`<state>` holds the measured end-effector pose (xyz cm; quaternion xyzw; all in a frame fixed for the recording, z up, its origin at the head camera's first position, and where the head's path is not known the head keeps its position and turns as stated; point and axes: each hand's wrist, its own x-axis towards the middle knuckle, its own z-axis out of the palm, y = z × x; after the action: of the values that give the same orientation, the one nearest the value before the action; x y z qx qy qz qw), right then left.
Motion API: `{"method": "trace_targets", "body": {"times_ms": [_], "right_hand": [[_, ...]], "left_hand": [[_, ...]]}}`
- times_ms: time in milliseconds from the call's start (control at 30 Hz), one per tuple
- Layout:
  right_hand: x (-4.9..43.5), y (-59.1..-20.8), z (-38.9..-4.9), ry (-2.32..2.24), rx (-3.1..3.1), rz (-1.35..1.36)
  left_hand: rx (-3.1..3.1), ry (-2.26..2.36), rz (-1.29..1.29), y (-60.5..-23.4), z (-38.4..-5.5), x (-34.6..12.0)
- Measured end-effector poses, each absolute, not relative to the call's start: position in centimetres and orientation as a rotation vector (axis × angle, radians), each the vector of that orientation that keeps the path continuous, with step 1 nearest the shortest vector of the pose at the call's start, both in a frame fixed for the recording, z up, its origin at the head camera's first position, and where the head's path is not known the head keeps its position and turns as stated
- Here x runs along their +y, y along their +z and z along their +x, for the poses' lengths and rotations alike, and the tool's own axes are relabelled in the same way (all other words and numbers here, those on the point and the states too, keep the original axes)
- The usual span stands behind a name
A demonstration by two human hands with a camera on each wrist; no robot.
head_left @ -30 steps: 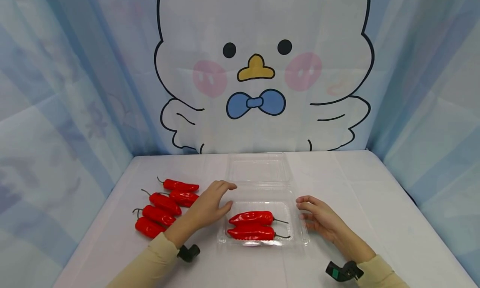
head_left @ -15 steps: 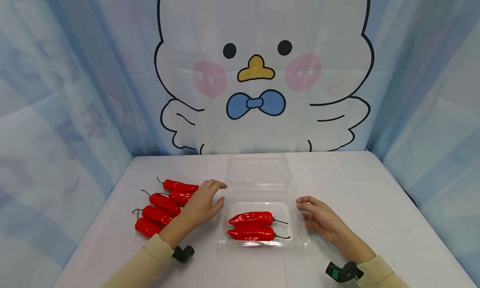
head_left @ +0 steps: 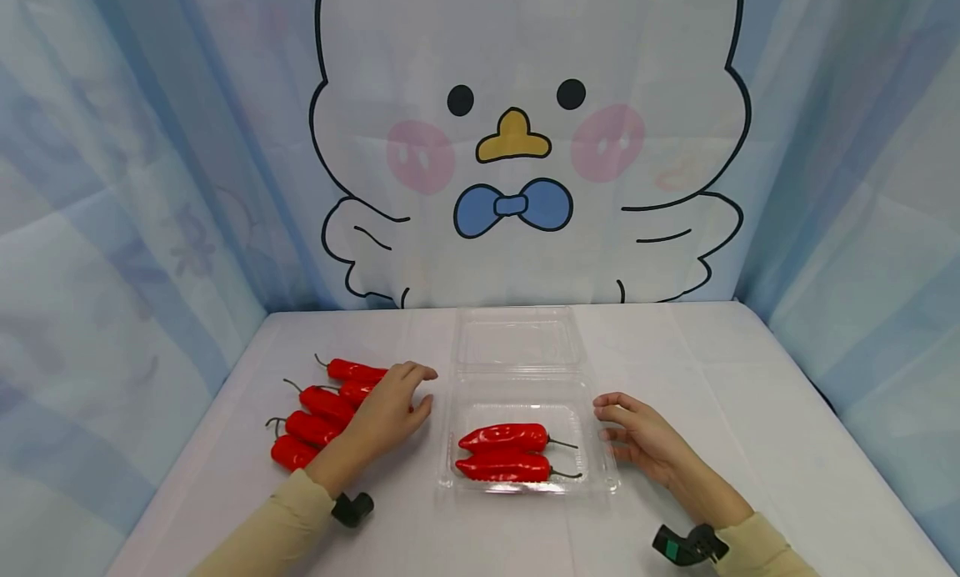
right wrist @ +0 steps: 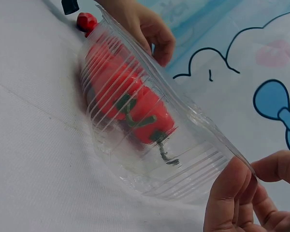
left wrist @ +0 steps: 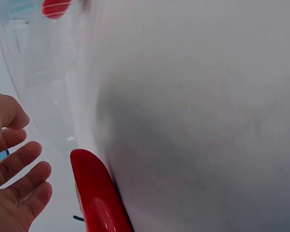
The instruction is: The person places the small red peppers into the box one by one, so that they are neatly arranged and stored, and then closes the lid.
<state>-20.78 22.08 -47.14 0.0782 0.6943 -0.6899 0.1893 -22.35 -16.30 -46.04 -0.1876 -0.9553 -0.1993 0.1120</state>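
Note:
My left hand [head_left: 385,412] hovers beside a group of several red chili peppers [head_left: 324,403] with thin green stems, partly covering them. Its fingers are loosely bent with nothing between them; in the left wrist view one glossy pepper [left wrist: 99,198] lies close to the fingers. A clear plastic clamshell box [head_left: 525,393] sits in the middle, lid laid back. Inside are two red chili peppers [head_left: 504,452], side by side, stems to the right. My right hand [head_left: 641,439] pinches the box's right rim between thumb and fingers, clearest in the right wrist view.
The clear lid [head_left: 517,339] lies flat toward the table's back edge. White cloth covers the table [head_left: 750,410]. A curtain [head_left: 525,264] with a cartoon chick hangs behind, and blue curtains [head_left: 135,227] flank both sides. Each wrist carries a black camera [head_left: 688,544].
My left hand has moved left, away from the box and over the loose peppers. My right hand stays on the box's rim, and the peppers have not moved.

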Motion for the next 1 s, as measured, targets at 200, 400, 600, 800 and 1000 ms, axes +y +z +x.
{"method": "trace_targets", "body": {"times_ms": [200, 400, 600, 800, 1000], "right_hand": [[22.0, -47.2, -20.7, -1.945, 1.948, 0.234], [22.0, -47.1, -20.7, -1.947, 1.942, 0.229], [22.0, -47.0, -20.7, -1.945, 1.938, 0.224], [22.1, -47.1, -20.8, -1.943, 1.947, 0.226], [22.1, -47.1, -20.7, -1.943, 1.946, 0.223]], "left_hand": [[-2.808, -0.584, -0.517, -46.4, -22.6, -17.1], [-2.816, -0.595, -0.48, -46.6, -23.1, -18.0], [-2.834, -0.612, -0.451, -46.6, -23.2, -18.6], [-2.853, -0.613, -0.401, -46.5, -23.4, -18.9], [-2.838, -0.617, -0.413, -46.5, -23.6, -19.3]]}}
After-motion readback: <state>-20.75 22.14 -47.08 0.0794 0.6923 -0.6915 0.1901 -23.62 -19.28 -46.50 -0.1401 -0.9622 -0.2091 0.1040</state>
